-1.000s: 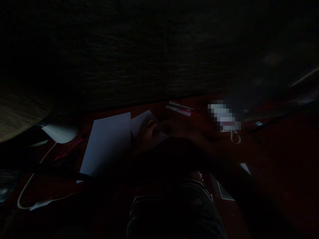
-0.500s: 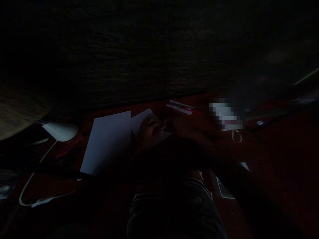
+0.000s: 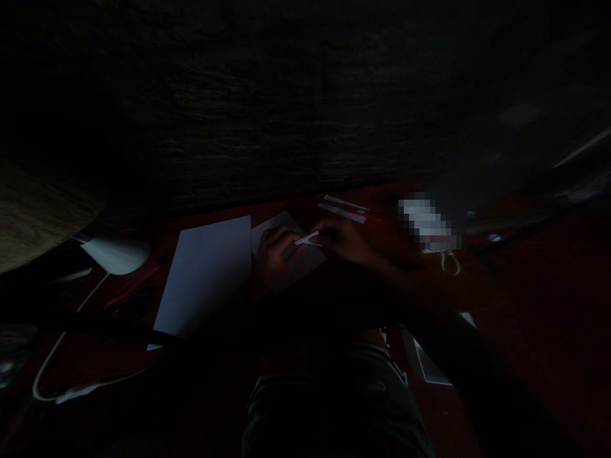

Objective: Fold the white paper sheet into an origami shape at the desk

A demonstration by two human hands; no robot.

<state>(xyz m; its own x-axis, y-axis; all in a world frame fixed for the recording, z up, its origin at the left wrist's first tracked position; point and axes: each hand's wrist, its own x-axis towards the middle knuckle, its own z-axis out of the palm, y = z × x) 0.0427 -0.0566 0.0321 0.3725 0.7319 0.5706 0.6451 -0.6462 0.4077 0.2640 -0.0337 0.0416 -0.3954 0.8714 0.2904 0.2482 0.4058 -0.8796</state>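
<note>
The scene is very dark. My left hand (image 3: 273, 256) and my right hand (image 3: 344, 240) meet over a small sheet of paper (image 3: 305, 261) on a dark red surface. Between them is a thin white strip (image 3: 308, 238); the fingers of both hands are curled and pinched about it. A larger white sheet (image 3: 205, 273) lies flat just left of my left hand.
A white rounded object (image 3: 117, 253) and a white cord (image 3: 52, 369) lie at the left. A red-and-white flat packet (image 3: 344, 208) is behind my hands, a blurred white item (image 3: 427, 224) to the right. Paper scraps (image 3: 429, 369) sit near my knee.
Both hands have drawn together and lifted slightly off the small sheet. The thin white strip now shows between them, raised and tilted.
</note>
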